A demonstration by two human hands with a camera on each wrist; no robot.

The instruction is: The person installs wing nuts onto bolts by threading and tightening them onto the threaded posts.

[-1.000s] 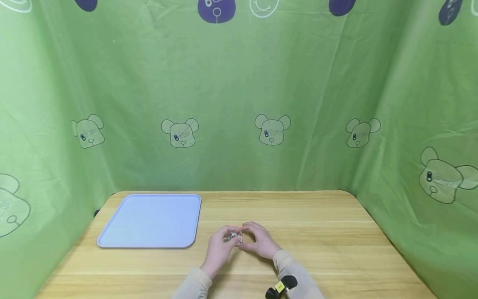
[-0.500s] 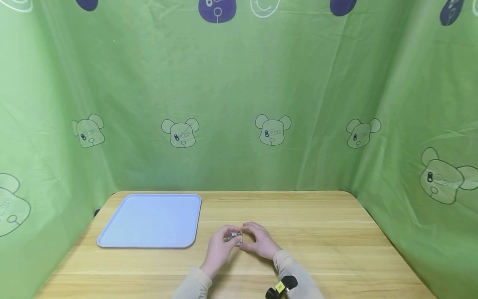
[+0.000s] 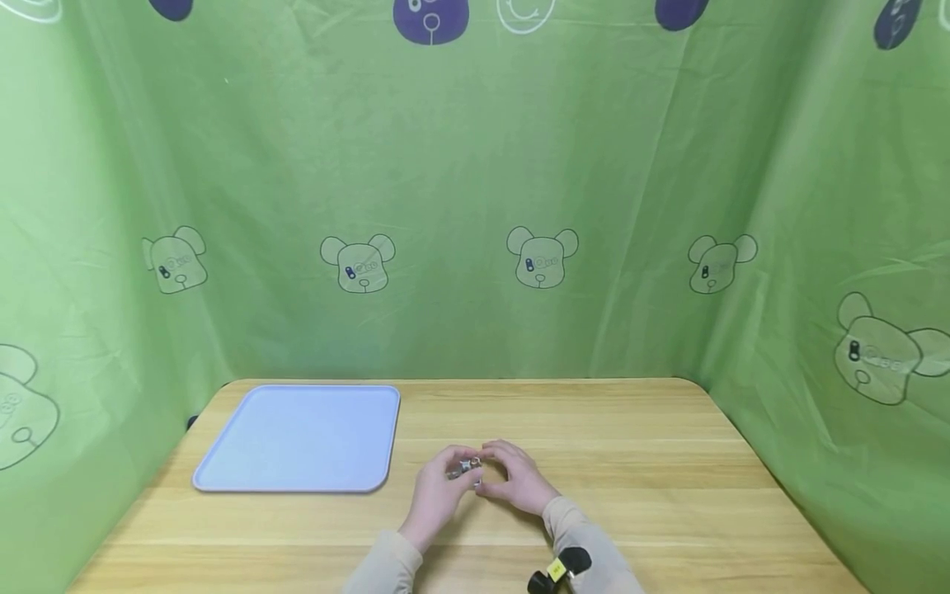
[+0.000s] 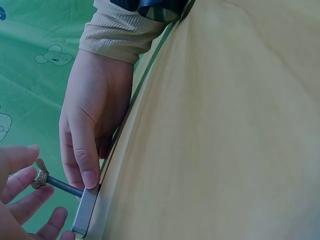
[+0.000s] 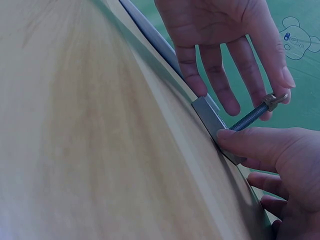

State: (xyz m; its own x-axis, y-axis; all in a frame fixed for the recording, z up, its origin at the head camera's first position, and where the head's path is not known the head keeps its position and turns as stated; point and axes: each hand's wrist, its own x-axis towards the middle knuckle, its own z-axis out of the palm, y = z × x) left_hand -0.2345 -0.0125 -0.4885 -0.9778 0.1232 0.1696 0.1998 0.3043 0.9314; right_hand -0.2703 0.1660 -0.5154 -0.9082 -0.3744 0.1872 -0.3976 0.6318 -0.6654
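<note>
Both hands meet over the table's middle, around a small silver metal piece (image 3: 465, 469). The wrist views show it as a flat rectangular metal bar (image 5: 214, 121) with a threaded bolt (image 5: 248, 119) standing out from it and a wing nut (image 5: 270, 102) at the bolt's far end. My left hand (image 3: 436, 497) pinches the wing nut between thumb and finger, its other fingers spread towards the bar. My right hand (image 3: 522, 483) grips the bar, thumb on one face; its fingers are partly hidden behind the bar.
A pale blue tray (image 3: 297, 437) lies on the left of the wooden table (image 3: 631, 462). Green curtain (image 3: 445, 165) with printed bear heads closes off the back and both sides. A black wrist camera (image 3: 560, 569) is strapped to the right sleeve.
The silver piece looks slightly turned between the fingers. Both hands stay in nearly the same place.
</note>
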